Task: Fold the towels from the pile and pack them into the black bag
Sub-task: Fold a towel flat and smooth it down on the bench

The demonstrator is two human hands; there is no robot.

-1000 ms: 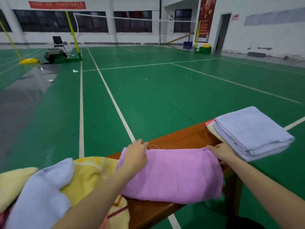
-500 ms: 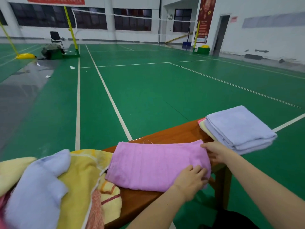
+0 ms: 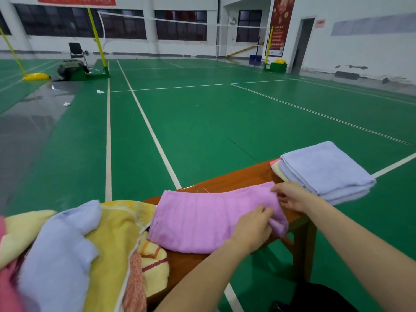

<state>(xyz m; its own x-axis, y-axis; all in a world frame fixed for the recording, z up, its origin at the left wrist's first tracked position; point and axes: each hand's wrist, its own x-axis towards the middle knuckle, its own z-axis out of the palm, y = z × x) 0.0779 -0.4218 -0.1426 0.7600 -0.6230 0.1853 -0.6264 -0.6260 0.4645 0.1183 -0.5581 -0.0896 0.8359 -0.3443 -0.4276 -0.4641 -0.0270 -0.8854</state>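
Pink towel: lying folded across the middle of the wooden counter, its right end being gathered by both hands.
Left hand: reaching across the body to the towel's right end, its grip pinching a bunched corner of pink cloth between thumb and fingers.
Right hand: resting on the far right corner of the same towel, fingers curled onto the cloth's edge; its grip is taking hold of that corner.
Folded stack: sitting at the right end of the counter, a lavender towel on top with pale yellow and pink edges showing under it, just beside the right hand.
Unfolded pile: heaping at the left end of the counter, a lavender towel draping over yellow and pink ones, its edge touching the pink towel.
Black bag: a dark shape is showing at the bottom right, too cropped to tell what it is.
Floor: green court with white lines.
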